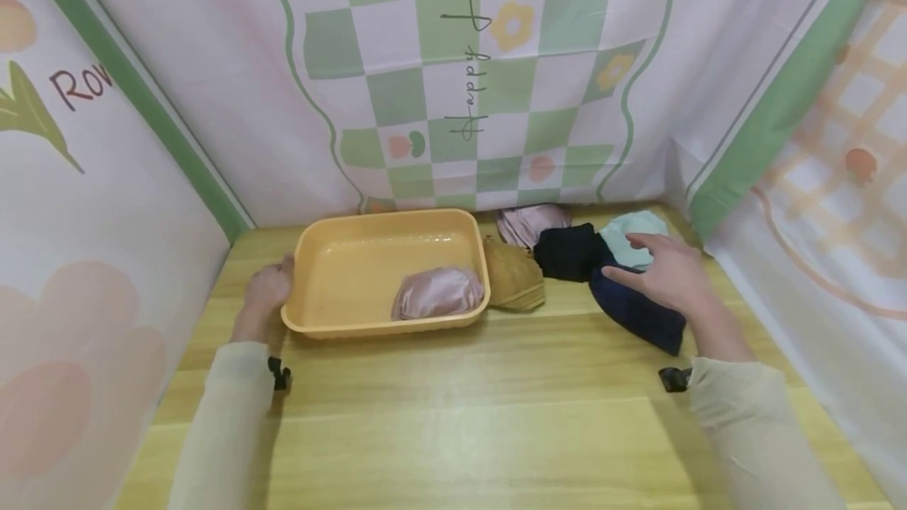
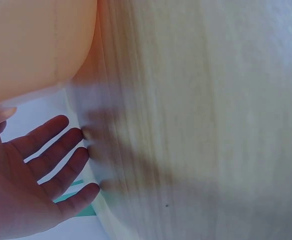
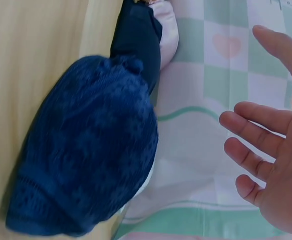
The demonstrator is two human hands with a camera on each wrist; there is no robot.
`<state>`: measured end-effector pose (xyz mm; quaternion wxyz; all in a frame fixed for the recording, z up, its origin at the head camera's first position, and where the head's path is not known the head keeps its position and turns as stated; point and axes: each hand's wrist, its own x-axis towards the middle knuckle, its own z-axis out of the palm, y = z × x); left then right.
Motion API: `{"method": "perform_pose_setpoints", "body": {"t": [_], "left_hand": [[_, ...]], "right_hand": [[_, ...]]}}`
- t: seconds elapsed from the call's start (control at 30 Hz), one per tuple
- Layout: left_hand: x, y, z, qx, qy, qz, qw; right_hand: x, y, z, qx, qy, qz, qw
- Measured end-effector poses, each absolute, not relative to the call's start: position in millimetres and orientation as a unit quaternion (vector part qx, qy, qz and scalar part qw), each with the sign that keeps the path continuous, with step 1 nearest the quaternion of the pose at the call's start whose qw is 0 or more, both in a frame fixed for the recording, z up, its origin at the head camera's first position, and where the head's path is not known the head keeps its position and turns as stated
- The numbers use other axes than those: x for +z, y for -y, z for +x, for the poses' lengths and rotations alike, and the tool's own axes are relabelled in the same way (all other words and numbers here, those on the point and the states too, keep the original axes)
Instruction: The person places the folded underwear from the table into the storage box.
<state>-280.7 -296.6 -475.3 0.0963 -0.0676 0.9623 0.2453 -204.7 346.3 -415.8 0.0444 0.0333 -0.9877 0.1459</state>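
Note:
At the left end of a yellow plastic basin [image 1: 354, 282], my left hand [image 1: 269, 286] is beside the rim. In the left wrist view that hand [image 2: 40, 175] has its four fingers straight and spread, with the thumb by the rim, partly hidden. A shiny pink folded bra [image 1: 439, 293] lies in the basin's right front corner. My right hand [image 1: 669, 270] hovers with fingers apart over a navy folded bra [image 1: 634, 309] and a mint-green cloth piece [image 1: 631, 236]. Close up, the navy bra [image 3: 90, 145] shows a floral pattern. Nothing is between the right hand's fingers [image 3: 253, 120].
Right of the basin lie a mustard folded bra [image 1: 516, 275], a black fabric piece [image 1: 570, 252] and another pink one [image 1: 533, 223] against the back curtain [image 1: 453, 101]. Printed cloth walls close in the wooden table [image 1: 453, 415] at the back and both sides.

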Motion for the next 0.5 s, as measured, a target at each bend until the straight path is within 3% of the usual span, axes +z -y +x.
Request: {"method": "perform_pose_setpoints", "body": {"t": [0.5], "left_hand": [[-474.0, 296.6, -282.4, 0.251, -0.958, -0.078, 0.112]], "right_hand": [[-428.7, -373.9, -191.1, 0.117, 0.993, 0.004, 0.028]]}}
